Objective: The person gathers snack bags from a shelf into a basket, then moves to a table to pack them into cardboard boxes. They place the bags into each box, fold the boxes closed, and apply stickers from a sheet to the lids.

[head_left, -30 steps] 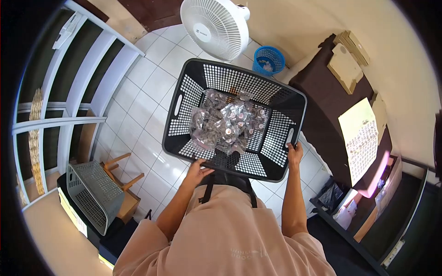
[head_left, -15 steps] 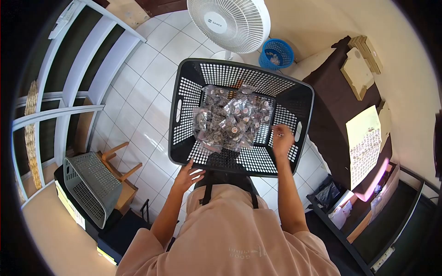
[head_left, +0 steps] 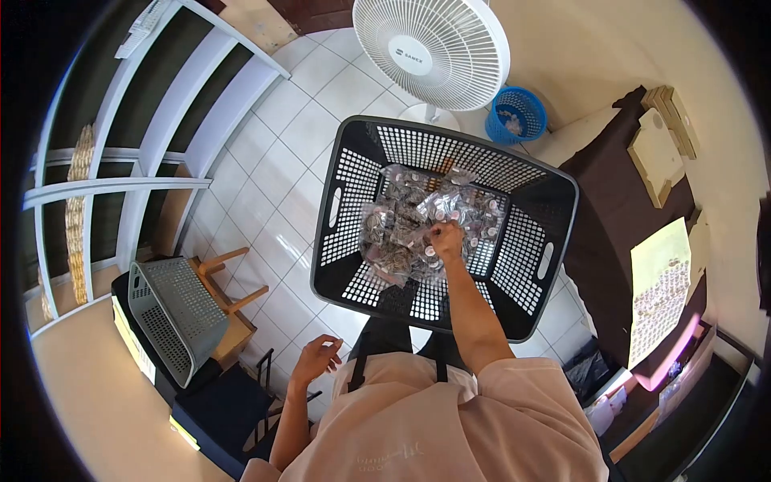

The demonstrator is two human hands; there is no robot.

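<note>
Floor: white tiles (head_left: pixel 277 173) are spreading under and around the work area, with a white shelf unit (head_left: pixel 161 183) standing at the left side of the view.
Dark basket: the large perforated basket (head_left: pixel 548 201) is sitting in front of me, slightly askew, its near rim facing my body; what is supporting it I cannot tell.
Bags: clear plastic bags (head_left: pixel 385 233) are lying heaped on the basket's bottom, towards its left and middle, showing small round pale and reddish marks; their exact contents I am not making out.
Right hand: I am reaching over the near rim with my right hand (head_left: pixel 446 241), bringing its bent fingers close together at the bags; whether this grip is pinching one, I cannot tell.
Left hand: I am holding my left hand (head_left: pixel 317 359) outside the basket, apart from its near rim, fingers loosely curled and the grip open, with nothing visible in it.
Beyond the basket: a white fan (head_left: pixel 432 52) is standing at the far side, a blue bin (head_left: pixel 518 116) just to its right.
Right side: brown cloth (head_left: pixel 614 217) is carrying cardboard pieces (head_left: pixel 654 157) and a yellow sheet (head_left: pixel 660 289).
Left side: a grey basket (head_left: pixel 178 309) is lying tilted beside wooden legs (head_left: pixel 241 299).
</note>
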